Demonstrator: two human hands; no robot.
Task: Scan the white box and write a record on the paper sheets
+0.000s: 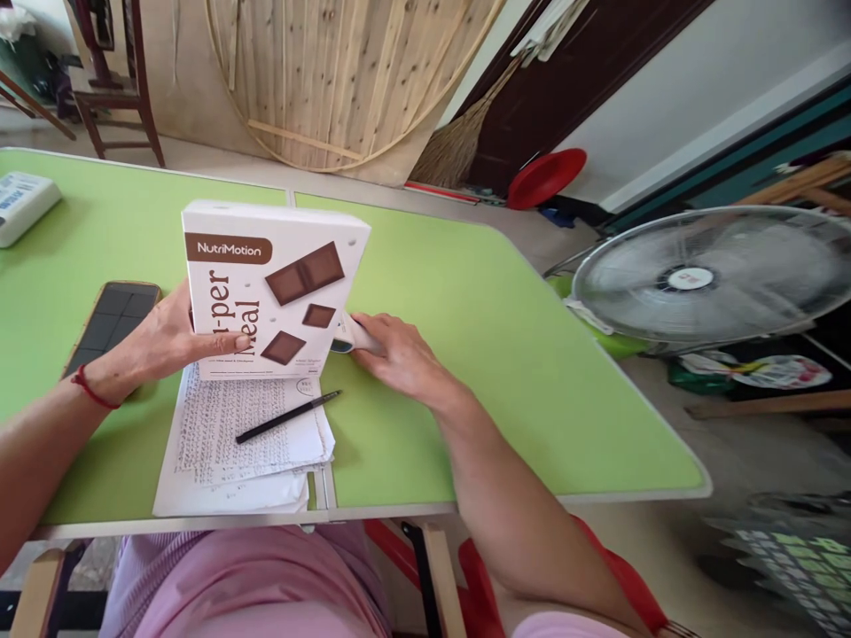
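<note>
My left hand [174,335] grips a white NutriMotion box [292,232] by its lower left side, thumb across the front. The box stands upright, printed with brown chocolate pieces, above the papers. To its right, my right hand [397,353] is closed round a white handheld device [357,336] with a dark end; the box hides part of it. Handwritten papers [232,434] lie below the box at the table's near edge, a black pen [288,416] resting on them. A phone [110,315] in a yellowish case lies partly under my left hand and wrist.
The green folding table [425,257] has a seam down its middle. A white box-shaped object [25,206] sits at its far left. Beyond the right edge stands a fan [711,275]. A wooden chair [116,97], a red basin [546,177] and a straw broom [458,146] are behind.
</note>
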